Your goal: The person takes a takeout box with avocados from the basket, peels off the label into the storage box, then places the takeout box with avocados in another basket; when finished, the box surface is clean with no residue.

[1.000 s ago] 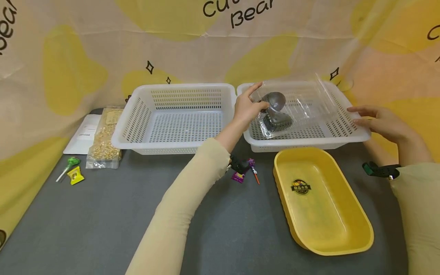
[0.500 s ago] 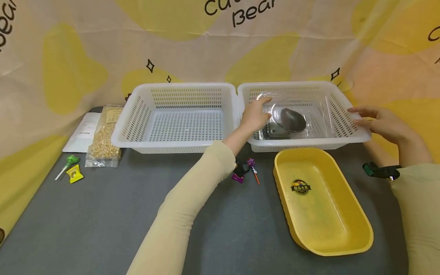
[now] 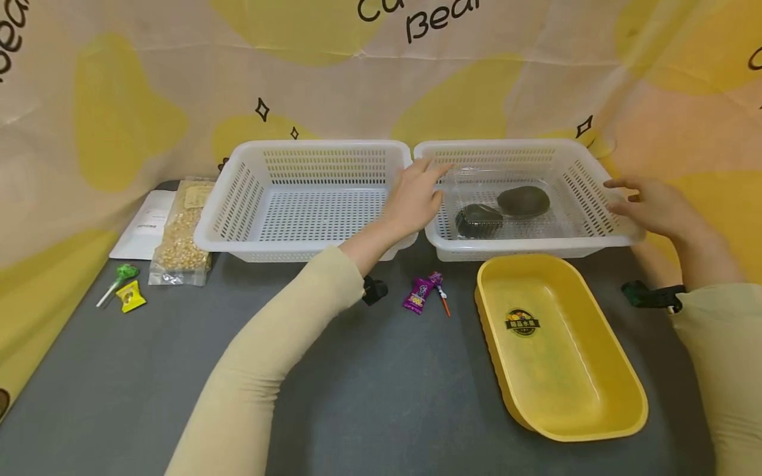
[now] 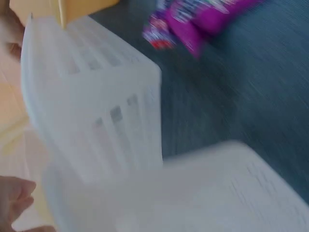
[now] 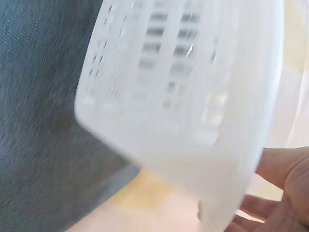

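Note:
In the head view my left hand (image 3: pixel 413 195) hovers over the meeting rims of two white plastic baskets, fingers extended and holding nothing. My right hand (image 3: pixel 651 208) grips the right rim of the right basket (image 3: pixel 506 251), with fingertips reaching past the rim in the right wrist view. A clear plastic package with two dark, rounded shapes, one at the front left and a smooth oval (image 3: pixel 524 201), lies inside that basket. The exact kind of its contents cannot be told. The left wrist view is blurred; basket walls (image 4: pixel 91 101) fill its left half.
The left white basket (image 3: pixel 303 251) stands beside the right one. In front are a yellow tray (image 3: pixel 565 357), a purple candy (image 3: pixel 419 295) and a purple lollipop (image 3: pixel 439 287). At left lie a bag of corn kernels (image 3: pixel 183 238), a white packet (image 3: pixel 145 228), a green lollipop (image 3: pixel 125 272) and a yellow candy (image 3: pixel 131 297).
My left hand has lowered the clear package into the right basket, let go of it and drawn back left. The package now lies flat. My right hand has stayed at the rim.

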Motion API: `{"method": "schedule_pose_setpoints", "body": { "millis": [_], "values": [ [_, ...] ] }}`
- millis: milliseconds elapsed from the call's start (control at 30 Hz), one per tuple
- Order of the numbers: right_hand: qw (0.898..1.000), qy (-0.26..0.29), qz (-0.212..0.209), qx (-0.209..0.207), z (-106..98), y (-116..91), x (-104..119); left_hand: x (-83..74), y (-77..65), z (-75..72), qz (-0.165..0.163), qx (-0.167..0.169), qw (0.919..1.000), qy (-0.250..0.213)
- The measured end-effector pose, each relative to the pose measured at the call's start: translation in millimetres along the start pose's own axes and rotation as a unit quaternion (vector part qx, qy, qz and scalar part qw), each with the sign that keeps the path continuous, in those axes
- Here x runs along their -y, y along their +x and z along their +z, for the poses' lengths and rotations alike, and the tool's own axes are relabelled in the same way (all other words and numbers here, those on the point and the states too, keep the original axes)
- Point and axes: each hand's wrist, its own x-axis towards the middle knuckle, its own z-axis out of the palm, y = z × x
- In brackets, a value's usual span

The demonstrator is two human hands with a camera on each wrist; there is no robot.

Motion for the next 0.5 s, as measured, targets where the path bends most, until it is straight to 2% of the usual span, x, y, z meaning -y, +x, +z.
{"method": "schedule_pose_setpoints", "body": {
  "millis": [133,267,400,500],
  "values": [
    [0.996,-0.011,-0.041,-0.082,1.6,-1.9,29.3,15.4,-20.8,-21.8,-0.024,-0.047,0.9983,0.024],
    [0.988,-0.019,-0.078,-0.131,4.5,-7.2,66.5,30.9,-47.5,-36.9,-0.031,-0.082,0.9953,0.042],
    [0.98,-0.035,-0.125,-0.15,12.1,-14.9,100.5,42.0,-77.1,-44.5,-0.024,-0.092,0.9933,0.064],
    [0.969,-0.038,-0.181,-0.162,22.0,-24.1,121.7,46.7,-101.2,-46.8,-0.017,-0.088,0.9923,0.085]
  ]
}}
